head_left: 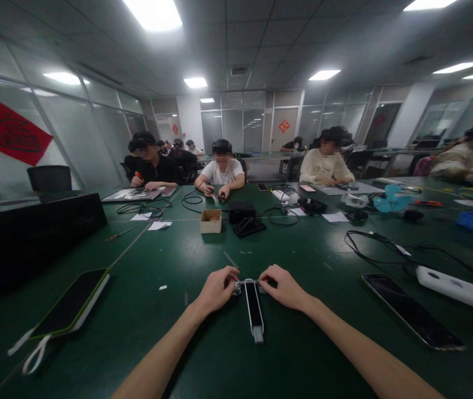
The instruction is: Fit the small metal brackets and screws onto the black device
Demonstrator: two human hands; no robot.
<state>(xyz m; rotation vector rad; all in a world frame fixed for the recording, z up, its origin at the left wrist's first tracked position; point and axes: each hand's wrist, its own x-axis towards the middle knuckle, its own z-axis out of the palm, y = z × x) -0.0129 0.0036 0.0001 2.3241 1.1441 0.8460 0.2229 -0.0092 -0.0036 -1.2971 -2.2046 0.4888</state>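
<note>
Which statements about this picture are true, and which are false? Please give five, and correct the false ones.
1. The left hand and right hand are at the white-edged device. True.
2. The light-blue fan is left of both hands. False: the light-blue fan is right of both hands.
3. A dark-screened phone lies right of the right hand. True.
4. The open box stands nearer the camera than the hands. False: the open box stands beyond them.
5. The tabletop is green. True.

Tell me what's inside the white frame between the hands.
A black strip fills most of the white frame. Anything beneath the strip is covered and cannot be seen.
</note>
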